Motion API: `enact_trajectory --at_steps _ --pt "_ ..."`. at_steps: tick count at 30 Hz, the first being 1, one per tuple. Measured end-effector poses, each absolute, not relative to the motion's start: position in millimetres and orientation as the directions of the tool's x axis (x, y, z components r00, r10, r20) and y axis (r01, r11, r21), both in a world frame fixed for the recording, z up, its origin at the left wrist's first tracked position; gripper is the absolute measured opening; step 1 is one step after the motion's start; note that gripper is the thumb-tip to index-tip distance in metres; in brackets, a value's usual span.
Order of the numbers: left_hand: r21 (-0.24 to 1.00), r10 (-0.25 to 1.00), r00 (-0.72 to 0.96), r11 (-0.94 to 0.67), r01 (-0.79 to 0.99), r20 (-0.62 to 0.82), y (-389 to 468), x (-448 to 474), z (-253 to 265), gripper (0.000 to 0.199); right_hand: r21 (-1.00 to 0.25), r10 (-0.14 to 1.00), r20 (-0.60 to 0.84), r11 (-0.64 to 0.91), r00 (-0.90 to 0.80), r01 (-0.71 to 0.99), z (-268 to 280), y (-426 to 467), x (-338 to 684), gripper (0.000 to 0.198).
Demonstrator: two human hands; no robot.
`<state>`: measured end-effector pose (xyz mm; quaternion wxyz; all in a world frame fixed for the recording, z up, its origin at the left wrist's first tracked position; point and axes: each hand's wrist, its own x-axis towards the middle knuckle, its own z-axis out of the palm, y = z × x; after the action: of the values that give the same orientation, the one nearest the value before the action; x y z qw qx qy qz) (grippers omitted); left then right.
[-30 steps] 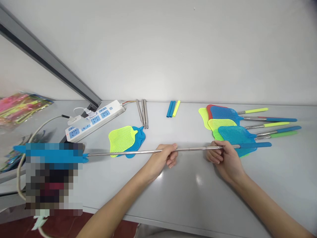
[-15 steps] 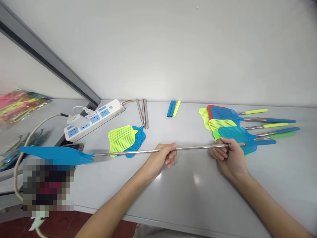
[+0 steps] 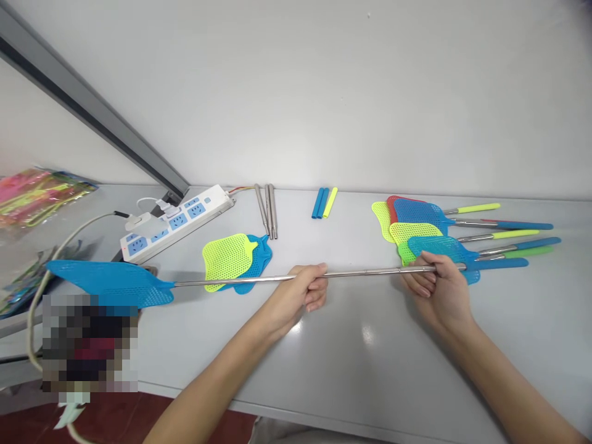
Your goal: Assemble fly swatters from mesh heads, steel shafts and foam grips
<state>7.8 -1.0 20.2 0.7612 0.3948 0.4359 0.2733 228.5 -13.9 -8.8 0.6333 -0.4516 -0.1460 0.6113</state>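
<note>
Both hands grip one blue fly swatter (image 3: 115, 283) with a long extended metal rod, held level above the table. My left hand (image 3: 303, 290) is closed around the middle of the rod. Near the blue handle, my right hand (image 3: 439, 280) is closed on the rod's right end. The swatter's blue head reaches far to the left, tilted so its mesh shows partly. Beneath the rod lie a yellow swatter head (image 3: 226, 262) and blue swatter heads (image 3: 263, 259). Behind my right hand, assembled swatters (image 3: 419, 213) in several colours overlap, their handles pointing right.
Metal rods (image 3: 271, 213) lie at the back, with two blue sleeves (image 3: 317, 203) and a yellow sleeve (image 3: 330, 202) to their right. A white power strip (image 3: 178, 222) with plugs and a cable stands at the left. Plastic-wrapped goods (image 3: 41, 197) lie farther left.
My right hand has moved a little to the right along with the handle. The swatter's blue head has turned, showing more mesh. My left hand has barely moved.
</note>
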Motion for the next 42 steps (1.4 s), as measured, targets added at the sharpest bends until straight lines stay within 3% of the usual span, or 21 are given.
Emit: enact_trajectory --at_steps 5,16,34,38,42 --pt "0.853 0.789 0.425 0.517 -0.069 -0.444 3.1 -0.6 21.3 0.04 -0.767 0.915 -0.321 -0.099 0.246 -0.634 -11.5 -10.8 239.5 0.036" --pt "0.907 0.852 0.36 0.42 -0.037 -0.38 5.5 -0.7 20.2 0.041 -0.761 0.904 -0.36 -0.141 0.232 -0.633 -15.5 -12.1 229.5 0.036" --pt "0.933 0.735 0.577 0.245 0.264 -0.357 -10.7 17.1 21.4 0.043 -0.802 0.913 -0.352 -0.408 -0.207 -0.437 -13.9 -28.5 203.5 0.039" --pt "0.932 0.696 0.621 0.284 0.223 -0.361 -14.9 21.0 16.6 0.04 -0.836 0.884 -0.366 -0.45 -0.292 -0.314 -17.7 -34.7 196.4 0.041" --pt "0.904 0.711 0.595 0.422 0.064 -0.374 -15.8 22.8 9.2 0.034 -0.815 0.874 -0.376 -0.47 -0.308 -0.339 -17.0 -37.2 194.6 0.039"
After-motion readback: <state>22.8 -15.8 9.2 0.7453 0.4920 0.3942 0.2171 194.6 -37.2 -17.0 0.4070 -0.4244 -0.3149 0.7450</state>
